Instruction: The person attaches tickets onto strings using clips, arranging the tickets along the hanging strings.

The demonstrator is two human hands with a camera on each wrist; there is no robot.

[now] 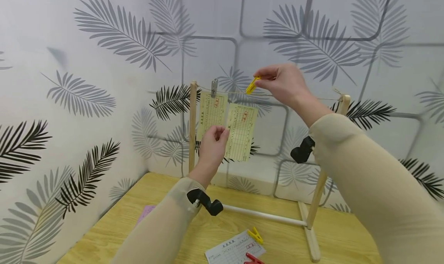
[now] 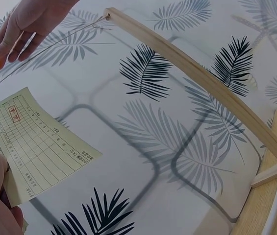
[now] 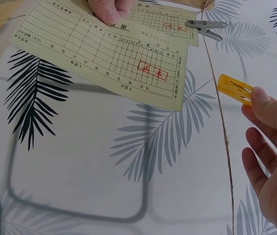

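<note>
My left hand (image 1: 213,146) pinches a pale yellow receipt slip (image 1: 241,135) by its left edge, holding it a little below the string (image 1: 298,96). Between thumb and fingertips of my right hand (image 1: 282,83) is a yellow clothespin (image 1: 252,85), its tip right at the string. In the right wrist view the clothespin (image 3: 235,89) lies beside the string (image 3: 225,137), to the right of the slip's printed corner. Another yellow slip (image 1: 209,111) hangs from the string by a grey clip (image 1: 214,88), partly behind my left hand.
Wooden posts (image 1: 192,129) carry the string at both ends, with a white bar (image 1: 263,214) low between them. On the wooden table (image 1: 281,244) lie a whitish slip (image 1: 225,252), a second yellow clothespin (image 1: 255,236), a red clothespin (image 1: 252,259) and pink paper (image 1: 145,211) beside my left sleeve.
</note>
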